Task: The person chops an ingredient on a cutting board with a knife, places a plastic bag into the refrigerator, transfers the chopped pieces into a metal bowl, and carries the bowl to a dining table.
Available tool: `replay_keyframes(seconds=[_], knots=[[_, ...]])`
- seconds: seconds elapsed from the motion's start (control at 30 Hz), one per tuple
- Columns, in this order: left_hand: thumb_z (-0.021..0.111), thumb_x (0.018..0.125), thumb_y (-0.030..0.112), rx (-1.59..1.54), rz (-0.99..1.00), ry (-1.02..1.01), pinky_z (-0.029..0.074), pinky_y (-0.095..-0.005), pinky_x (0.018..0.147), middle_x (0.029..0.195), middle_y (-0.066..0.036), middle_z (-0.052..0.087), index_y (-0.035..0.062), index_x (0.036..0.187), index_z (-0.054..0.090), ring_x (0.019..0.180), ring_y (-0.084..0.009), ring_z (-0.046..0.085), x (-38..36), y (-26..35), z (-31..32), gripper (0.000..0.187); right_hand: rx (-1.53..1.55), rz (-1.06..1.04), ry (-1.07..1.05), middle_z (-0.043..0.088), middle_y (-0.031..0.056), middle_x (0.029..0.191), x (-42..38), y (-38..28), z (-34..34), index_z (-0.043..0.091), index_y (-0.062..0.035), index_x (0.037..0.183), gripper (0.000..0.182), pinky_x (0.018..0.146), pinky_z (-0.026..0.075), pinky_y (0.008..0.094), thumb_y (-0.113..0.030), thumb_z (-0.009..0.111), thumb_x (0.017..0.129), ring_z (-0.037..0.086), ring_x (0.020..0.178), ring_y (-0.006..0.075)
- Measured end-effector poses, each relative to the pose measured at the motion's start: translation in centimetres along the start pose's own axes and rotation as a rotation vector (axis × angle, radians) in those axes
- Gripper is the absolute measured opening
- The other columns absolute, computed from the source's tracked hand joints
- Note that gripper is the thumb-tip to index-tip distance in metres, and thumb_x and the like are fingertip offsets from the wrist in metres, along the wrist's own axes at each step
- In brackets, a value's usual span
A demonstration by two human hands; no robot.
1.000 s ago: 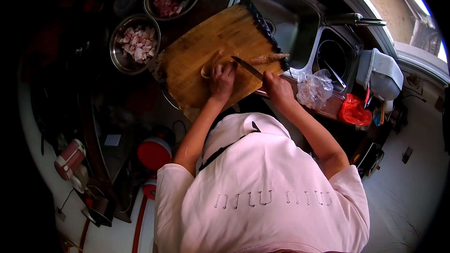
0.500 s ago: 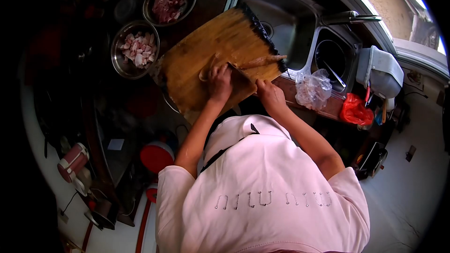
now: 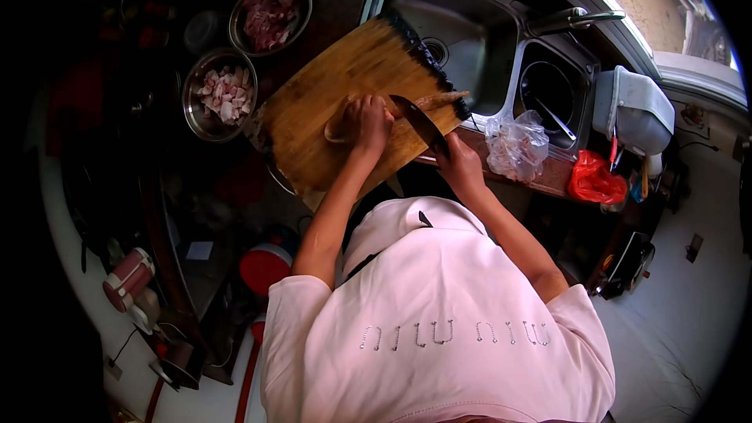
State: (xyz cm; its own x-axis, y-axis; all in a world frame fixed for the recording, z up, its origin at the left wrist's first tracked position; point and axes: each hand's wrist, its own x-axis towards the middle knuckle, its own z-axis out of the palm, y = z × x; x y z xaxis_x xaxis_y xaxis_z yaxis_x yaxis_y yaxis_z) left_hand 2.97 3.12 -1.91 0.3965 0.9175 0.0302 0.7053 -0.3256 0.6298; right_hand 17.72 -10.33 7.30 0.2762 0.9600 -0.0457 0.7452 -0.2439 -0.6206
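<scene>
A worn wooden cutting board (image 3: 313,102) lies beside and partly over the sink's near-left corner. On it my left hand (image 3: 373,122) presses down with curled fingers on a pale strip of meat (image 3: 337,127), most of it hidden beneath the hand. My right hand (image 3: 460,163) is closed round the handle of a kitchen knife (image 3: 421,122). The dark blade slants up and left, its tip right by my left fingertips. Behind the blade, a longer piece of meat (image 3: 448,99) stretches toward the board's right edge.
Left of the board stand two steel bowls, one with pale cut pieces (image 3: 225,95), the other with redder meat (image 3: 270,17). Beyond the board is a steel sink (image 3: 486,102) with a faucet (image 3: 576,20). A clear plastic bag (image 3: 517,145) and a red bag (image 3: 595,178) lie right.
The knife has turned, so its blade shows narrower and darker, and my right hand has shifted slightly right and down. My left hand stays curled on the meat.
</scene>
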Motion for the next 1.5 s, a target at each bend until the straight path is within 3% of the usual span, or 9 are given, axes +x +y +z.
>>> replay_keyframes(seconds=[0.17,0.37,0.53,0.7,0.8,1.0,1.1,1.4,1.5], knots=[[0.055,0.079,0.003,-0.177,0.021,0.011,0.047,-0.0434,0.073,0.091,-0.017,0.059,0.0056,0.087,0.055,0.081,-0.0380,0.055,1.2,1.2,0.7,0.008,0.035,0.069,0.099,0.059,0.0190,0.077,-0.7,0.4,-1.5,0.047,-0.0050,0.087,0.015,0.058,0.045,0.0459,-0.011,0.061,0.084,0.057,0.070,0.0408],[0.057,0.086,0.008,-0.810,0.033,0.023,0.050,-0.0352,0.072,0.097,-0.014,0.064,0.0059,0.111,0.055,0.085,-0.0293,0.064,5.3,6.2,0.0,0.025,0.126,0.147,0.206,0.059,0.0197,0.075,-1.1,1.6,-2.3,0.050,-0.0047,0.093,0.012,0.057,0.045,0.0440,-0.009,0.059,0.086,0.059,0.070,0.0398],[0.066,0.079,0.008,-0.531,-0.082,0.168,0.049,-0.0358,0.072,0.091,-0.012,0.062,0.0043,0.104,0.058,0.079,-0.0293,0.061,2.1,0.6,1.0,0.027,-0.014,0.006,0.071,0.059,0.0184,0.077,-0.1,0.6,-2.1,0.049,-0.0069,0.090,0.014,0.058,0.045,0.0464,-0.012,0.060,0.083,0.058,0.070,0.0407],[0.070,0.071,0.005,-0.146,0.100,0.116,0.041,-0.0419,0.083,0.091,-0.010,0.056,0.0047,0.093,0.059,0.091,-0.0338,0.051,-4.8,-0.8,-3.1,0.024,-0.135,-0.049,-0.127,0.060,0.0187,0.076,0.5,1.7,0.4,0.048,-0.0071,0.087,0.011,0.056,0.046,0.0485,-0.012,0.056,0.082,0.059,0.069,0.0404],[0.066,0.074,0.001,-0.041,0.158,0.128,0.045,-0.0427,0.076,0.094,-0.014,0.056,0.0006,0.095,0.058,0.090,-0.0364,0.052,-5.9,-0.8,-3.2,0.022,-0.201,-0.041,-0.110,0.060,0.0196,0.075,2.0,1.9,0.9,0.048,-0.0067,0.087,0.009,0.056,0.047,0.0488,-0.012,0.054,0.083,0.059,0.067,0.0400],[0.063,0.075,0.000,-0.110,0.082,0.159,0.044,-0.0433,0.079,0.094,-0.016,0.056,0.0003,0.091,0.061,0.092,-0.0377,0.052,-5.5,-0.5,-1.7,0.017,-0.202,-0.078,-0.214,0.059,0.0199,0.078,1.5,-0.6,-0.2,0.046,-0.0083,0.088,0.011,0.058,0.045,0.0494,-0.013,0.055,0.084,0.058,0.069,0.0409],[0.062,0.076,0.007,-0.073,0.134,0.224,0.042,-0.0413,0.078,0.090,-0.008,0.056,0.0069,0.093,0.064,0.089,-0.0298,0.052,-5.5,-1.5,-0.7,0.017,-0.288,-0.073,-0.281,0.060,0.0205,0.078,1.5,-0.7,-0.3,0.047,-0.0067,0.090,0.010,0.059,0.048,0.0492,-0.012,0.052,0.083,0.061,0.070,0.0406],[0.051,0.072,-0.005,-0.066,0.107,0.170,0.044,-0.0444,0.079,0.092,-0.018,0.057,0.0003,0.088,0.063,0.089,-0.0381,0.052,-4.7,-3.7,-0.7,0.021,-0.352,-0.080,-0.284,0.061,0.0208,0.074,4.5,-2.9,5.9,0.043,-0.0075,0.092,0.010,0.059,0.048,0.0506,-0.013,0.047,0.085,0.061,0.070,0.0408],[0.051,0.073,-0.002,-0.027,0.254,0.100,0.043,-0.0453,0.078,0.091,-0.018,0.057,0.0005,0.088,0.062,0.088,-0.0384,0.052,-5.4,-2.1,-2.2,0.018,-0.321,-0.067,-0.280,0.061,0.0210,0.072,5.7,-2.9,6.3,0.043,-0.0076,0.091,0.011,0.059,0.047,0.0503,-0.016,0.048,0.086,0.061,0.068,0.0412]])
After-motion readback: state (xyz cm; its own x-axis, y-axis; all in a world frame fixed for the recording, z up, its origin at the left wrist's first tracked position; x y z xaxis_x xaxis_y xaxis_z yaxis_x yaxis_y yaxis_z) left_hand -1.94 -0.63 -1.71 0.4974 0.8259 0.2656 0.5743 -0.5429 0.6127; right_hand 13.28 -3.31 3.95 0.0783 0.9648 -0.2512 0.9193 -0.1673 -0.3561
